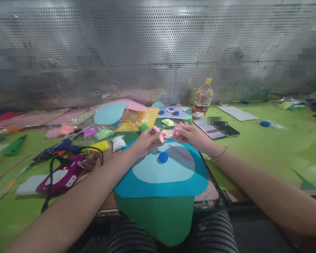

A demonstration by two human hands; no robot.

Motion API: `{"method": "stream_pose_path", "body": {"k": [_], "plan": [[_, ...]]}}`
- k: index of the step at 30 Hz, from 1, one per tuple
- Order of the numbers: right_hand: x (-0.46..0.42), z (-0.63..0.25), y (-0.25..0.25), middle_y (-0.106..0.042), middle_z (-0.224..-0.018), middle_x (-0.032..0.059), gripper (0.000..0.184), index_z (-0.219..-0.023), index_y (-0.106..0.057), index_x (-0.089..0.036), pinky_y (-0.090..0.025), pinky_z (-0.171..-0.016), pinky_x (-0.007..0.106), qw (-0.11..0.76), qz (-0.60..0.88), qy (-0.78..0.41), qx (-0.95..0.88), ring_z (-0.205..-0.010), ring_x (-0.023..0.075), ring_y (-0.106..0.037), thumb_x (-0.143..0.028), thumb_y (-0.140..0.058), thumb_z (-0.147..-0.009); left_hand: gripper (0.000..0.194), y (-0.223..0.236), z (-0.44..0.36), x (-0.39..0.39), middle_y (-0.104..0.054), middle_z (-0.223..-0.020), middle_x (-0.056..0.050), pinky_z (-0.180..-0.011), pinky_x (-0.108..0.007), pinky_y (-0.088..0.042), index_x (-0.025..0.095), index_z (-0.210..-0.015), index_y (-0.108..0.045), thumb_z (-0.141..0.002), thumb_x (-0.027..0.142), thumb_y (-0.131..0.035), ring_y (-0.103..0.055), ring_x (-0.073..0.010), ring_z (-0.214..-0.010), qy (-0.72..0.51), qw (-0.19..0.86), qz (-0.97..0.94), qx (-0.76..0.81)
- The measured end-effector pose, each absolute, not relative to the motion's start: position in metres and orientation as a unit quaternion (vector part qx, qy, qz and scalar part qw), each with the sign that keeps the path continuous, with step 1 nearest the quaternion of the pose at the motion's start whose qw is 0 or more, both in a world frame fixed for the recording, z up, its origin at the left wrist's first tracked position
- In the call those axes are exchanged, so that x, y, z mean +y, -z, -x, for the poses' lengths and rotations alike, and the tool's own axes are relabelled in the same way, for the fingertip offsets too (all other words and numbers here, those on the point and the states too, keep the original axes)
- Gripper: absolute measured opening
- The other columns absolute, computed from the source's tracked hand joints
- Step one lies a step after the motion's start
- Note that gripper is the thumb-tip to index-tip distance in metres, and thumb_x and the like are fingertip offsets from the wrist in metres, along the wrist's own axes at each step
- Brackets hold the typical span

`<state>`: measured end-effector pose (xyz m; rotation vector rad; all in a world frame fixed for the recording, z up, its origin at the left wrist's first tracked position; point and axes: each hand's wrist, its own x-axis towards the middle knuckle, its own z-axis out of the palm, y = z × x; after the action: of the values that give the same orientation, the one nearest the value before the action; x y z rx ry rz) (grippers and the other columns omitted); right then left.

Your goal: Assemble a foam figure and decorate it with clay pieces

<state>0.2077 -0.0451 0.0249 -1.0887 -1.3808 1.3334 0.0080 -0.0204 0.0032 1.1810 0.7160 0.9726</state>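
Observation:
My left hand (146,140) is closed in a pinch on a small pink clay piece (158,133) above the far edge of a blue paper shape (189,179). My right hand (193,136) is closed on another pink clay bit (178,128), close to the left hand. Between them lies a pale pink clay lump (167,133). On the light blue inner oval (158,172) sit a blue clay ball (163,157) and a thin pink clay strip (181,153). A green paper sheet (160,218) lies under the blue shape, over my lap.
Packets of coloured clay (102,134) and paper cutouts (110,113) lie at the back left. A blue glue gun (60,147) and a purple device (63,175) with a black cable rest at left. A bottle (203,97), a phone (226,130) and a card (208,128) are at right. A perforated metal wall (158,52) stands behind.

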Motion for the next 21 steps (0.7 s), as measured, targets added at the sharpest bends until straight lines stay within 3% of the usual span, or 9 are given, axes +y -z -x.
{"method": "stream_pose_path", "body": {"k": [4,9,21], "plan": [[-0.0437,-0.2094,-0.0243,-0.067,-0.078,0.0069,0.022,-0.071,-0.062,-0.015,-0.052,-0.077,0.028,0.471,0.411,-0.562,-0.541,-0.077,0.0141,-0.065,-0.036,-0.063,-0.08,0.029,-0.0031,-0.0068,-0.019,-0.066,-0.084,-0.004,-0.068,-0.028,-0.053,0.017,-0.078,-0.051,-0.068,0.034,-0.073,-0.066,-0.0148,-0.073,-0.432,0.666,-0.519,0.317],[-0.0429,-0.2101,-0.0237,-0.068,-0.083,0.0073,0.014,-0.078,-0.065,-0.015,-0.052,-0.079,0.029,0.481,0.395,-0.581,-0.524,-0.077,0.0134,-0.064,-0.03,-0.064,-0.08,0.028,-0.0035,-0.007,-0.0196,-0.067,-0.086,-0.006,-0.068,-0.028,-0.053,0.016,-0.081,-0.052,-0.07,0.033,-0.071,-0.066,-0.0146,-0.072,-0.431,0.665,-0.517,0.324],[-0.044,-0.2087,-0.0267,-0.057,-0.063,-0.0001,0.02,-0.078,-0.065,-0.011,-0.042,-0.054,0.021,0.471,0.381,-0.575,-0.55,-0.055,0.0052,-0.048,-0.029,-0.069,-0.071,0.03,-0.0008,-0.0086,-0.019,-0.067,-0.092,-0.009,-0.07,-0.03,-0.053,0.015,-0.084,-0.049,-0.071,0.03,-0.071,-0.067,-0.0159,-0.072,-0.426,0.659,-0.511,0.35]]}}
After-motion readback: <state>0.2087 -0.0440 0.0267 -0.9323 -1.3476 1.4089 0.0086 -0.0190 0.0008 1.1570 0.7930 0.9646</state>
